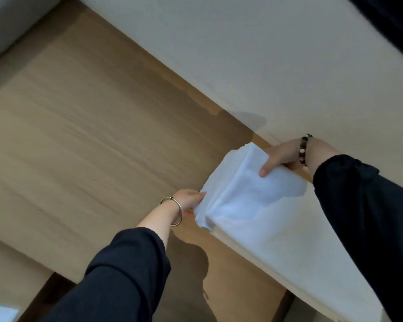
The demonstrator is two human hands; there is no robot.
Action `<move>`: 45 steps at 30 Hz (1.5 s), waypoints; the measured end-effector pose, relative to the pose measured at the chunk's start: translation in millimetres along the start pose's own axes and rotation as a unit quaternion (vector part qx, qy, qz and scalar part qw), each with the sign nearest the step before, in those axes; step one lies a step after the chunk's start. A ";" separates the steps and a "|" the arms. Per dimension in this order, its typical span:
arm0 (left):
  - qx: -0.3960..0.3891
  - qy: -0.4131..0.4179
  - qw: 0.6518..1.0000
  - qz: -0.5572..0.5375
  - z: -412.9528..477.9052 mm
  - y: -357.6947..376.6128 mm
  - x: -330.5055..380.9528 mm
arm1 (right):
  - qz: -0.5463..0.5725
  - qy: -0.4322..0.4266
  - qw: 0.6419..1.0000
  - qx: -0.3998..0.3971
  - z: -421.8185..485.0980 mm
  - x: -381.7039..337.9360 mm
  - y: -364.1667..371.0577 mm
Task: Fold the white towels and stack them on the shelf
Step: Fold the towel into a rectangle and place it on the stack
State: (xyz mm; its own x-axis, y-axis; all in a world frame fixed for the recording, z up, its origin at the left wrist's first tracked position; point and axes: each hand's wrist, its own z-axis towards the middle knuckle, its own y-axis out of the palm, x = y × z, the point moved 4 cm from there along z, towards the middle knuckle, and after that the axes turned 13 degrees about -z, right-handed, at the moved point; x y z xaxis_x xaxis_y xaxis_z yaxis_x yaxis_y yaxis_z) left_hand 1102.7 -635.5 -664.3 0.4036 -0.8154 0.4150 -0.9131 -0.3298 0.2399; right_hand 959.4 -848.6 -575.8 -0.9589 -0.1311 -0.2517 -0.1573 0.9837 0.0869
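folded towel clamped between left hand and right hand, long axis spanning both, shelf edge directly beneath.

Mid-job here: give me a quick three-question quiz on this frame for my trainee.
1. True or false: both hands touch the folded white towel.
2. Which wrist has the dark bead bracelet: A left, B right?
3. Fill in: the left wrist wears a thin metal ____.

Key: 1 true, the left hand and right hand each have a grip on the towel. 2 B. 3 bangle.
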 end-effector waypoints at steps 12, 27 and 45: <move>0.002 0.022 0.989 0.146 8.0 -12.1 -14.1 | 0.018 -0.025 1.000 -0.001 3.2 -1.3 20.3; 0.047 0.066 0.996 0.031 -3.0 -7.0 -31.3 | 0.109 -0.078 0.986 0.100 -16.4 15.8 10.0; 0.022 0.067 0.997 0.021 5.8 -13.6 -29.8 | 0.000 0.075 0.992 0.103 12.5 12.1 3.9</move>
State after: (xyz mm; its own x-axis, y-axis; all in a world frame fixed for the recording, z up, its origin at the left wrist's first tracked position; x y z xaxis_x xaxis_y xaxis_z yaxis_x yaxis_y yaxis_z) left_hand 1102.8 -609.5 -685.0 0.3672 -0.7591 0.5376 -0.9295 -0.3207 0.1821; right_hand 950.1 -844.8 -590.5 -0.9857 -0.1326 -0.1037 -0.1204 0.9859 -0.1163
